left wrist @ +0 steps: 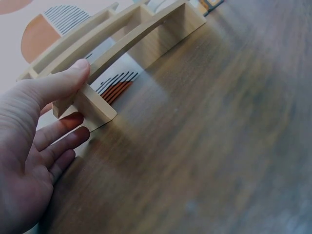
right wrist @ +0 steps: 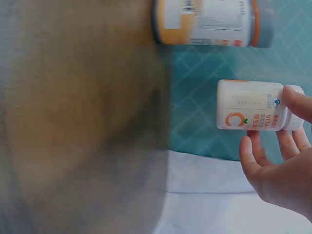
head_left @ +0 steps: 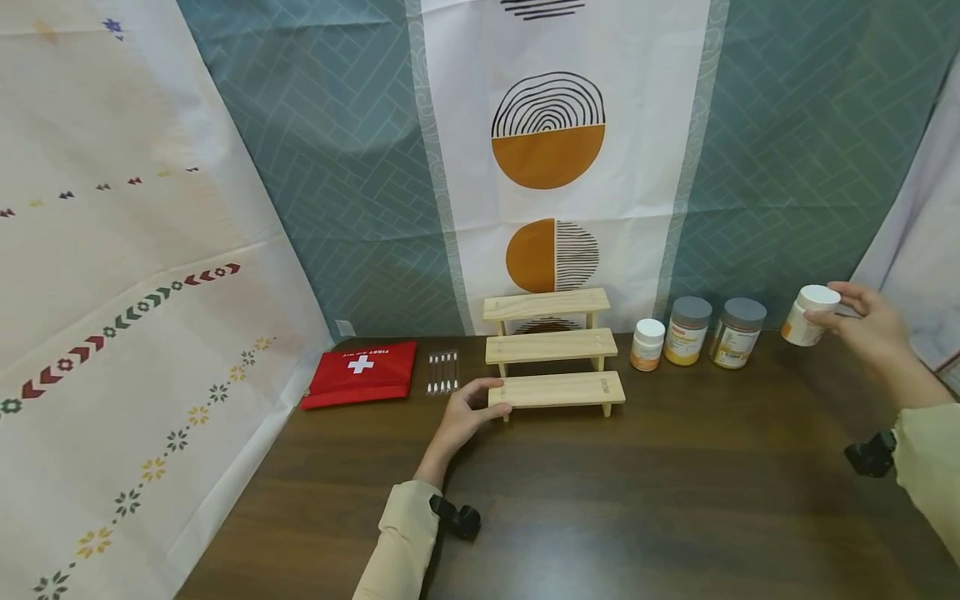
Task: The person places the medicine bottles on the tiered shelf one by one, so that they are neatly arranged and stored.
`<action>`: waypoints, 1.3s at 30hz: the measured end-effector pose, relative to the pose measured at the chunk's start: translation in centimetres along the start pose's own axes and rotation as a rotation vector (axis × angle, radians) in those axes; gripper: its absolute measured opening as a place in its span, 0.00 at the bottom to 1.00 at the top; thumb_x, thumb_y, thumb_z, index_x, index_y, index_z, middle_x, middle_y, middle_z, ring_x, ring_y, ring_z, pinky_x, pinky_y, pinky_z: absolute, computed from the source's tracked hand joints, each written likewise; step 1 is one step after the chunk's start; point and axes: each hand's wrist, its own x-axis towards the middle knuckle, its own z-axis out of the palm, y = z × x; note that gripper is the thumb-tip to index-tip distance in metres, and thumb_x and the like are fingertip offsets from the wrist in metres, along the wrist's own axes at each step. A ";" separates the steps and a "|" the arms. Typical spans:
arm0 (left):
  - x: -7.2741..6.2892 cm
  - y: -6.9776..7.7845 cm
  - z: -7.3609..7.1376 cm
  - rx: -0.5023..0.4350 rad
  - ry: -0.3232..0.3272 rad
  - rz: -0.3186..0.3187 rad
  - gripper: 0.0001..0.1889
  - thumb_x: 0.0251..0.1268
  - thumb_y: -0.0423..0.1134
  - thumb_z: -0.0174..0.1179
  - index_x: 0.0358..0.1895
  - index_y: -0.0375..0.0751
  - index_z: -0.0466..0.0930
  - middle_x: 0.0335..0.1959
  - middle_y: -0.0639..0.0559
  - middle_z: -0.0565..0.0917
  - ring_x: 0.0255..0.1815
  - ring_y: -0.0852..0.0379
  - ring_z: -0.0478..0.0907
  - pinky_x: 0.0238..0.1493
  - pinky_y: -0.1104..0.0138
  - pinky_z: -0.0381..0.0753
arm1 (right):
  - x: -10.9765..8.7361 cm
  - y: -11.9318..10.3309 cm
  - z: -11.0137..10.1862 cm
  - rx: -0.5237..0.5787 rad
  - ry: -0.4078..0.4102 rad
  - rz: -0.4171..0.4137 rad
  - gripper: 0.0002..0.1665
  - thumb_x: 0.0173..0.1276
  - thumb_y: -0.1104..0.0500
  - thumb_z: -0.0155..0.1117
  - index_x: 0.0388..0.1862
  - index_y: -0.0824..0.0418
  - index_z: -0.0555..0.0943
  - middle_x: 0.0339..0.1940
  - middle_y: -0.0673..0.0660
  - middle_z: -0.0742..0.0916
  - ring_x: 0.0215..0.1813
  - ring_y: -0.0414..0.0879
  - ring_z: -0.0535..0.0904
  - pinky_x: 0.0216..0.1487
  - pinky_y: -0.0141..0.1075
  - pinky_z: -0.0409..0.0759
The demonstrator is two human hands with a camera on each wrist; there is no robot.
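My left hand (head_left: pixel 462 422) grips the left end of the lowest step of a three-tier wooden stand (head_left: pixel 557 389). In the left wrist view, the thumb lies over the step's edge (left wrist: pixel 131 41), with the other fingers beneath. Off to the right, my right hand (head_left: pixel 873 325) holds a white vitamin bottle (head_left: pixel 812 315) near its cap, tilted and raised above the table. The right wrist view shows the bottle's orange-printed label (right wrist: pixel 248 109) between thumb and fingers, apart from the table top.
Right of the stand are a small white bottle (head_left: pixel 647 344) and two grey-lidded jars, one yellow-labelled (head_left: pixel 687 332), the other beside it (head_left: pixel 738 333). Left of it lie a red first aid kit (head_left: pixel 360 375) and cotton swabs (head_left: pixel 442 372). A patterned cloth (head_left: pixel 360 167) hangs behind the table (head_left: pixel 637 500).
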 end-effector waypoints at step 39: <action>-0.1 0.2 0.1 0.023 0.010 0.004 0.23 0.56 0.30 0.69 0.58 0.34 0.79 0.47 0.32 0.83 0.40 0.60 0.77 0.40 0.72 0.76 | 0.5 -11.4 6.2 -0.174 -0.060 -0.070 0.35 0.67 0.43 0.63 0.71 0.35 0.63 0.68 0.35 0.72 0.43 0.21 0.68 0.60 0.36 0.66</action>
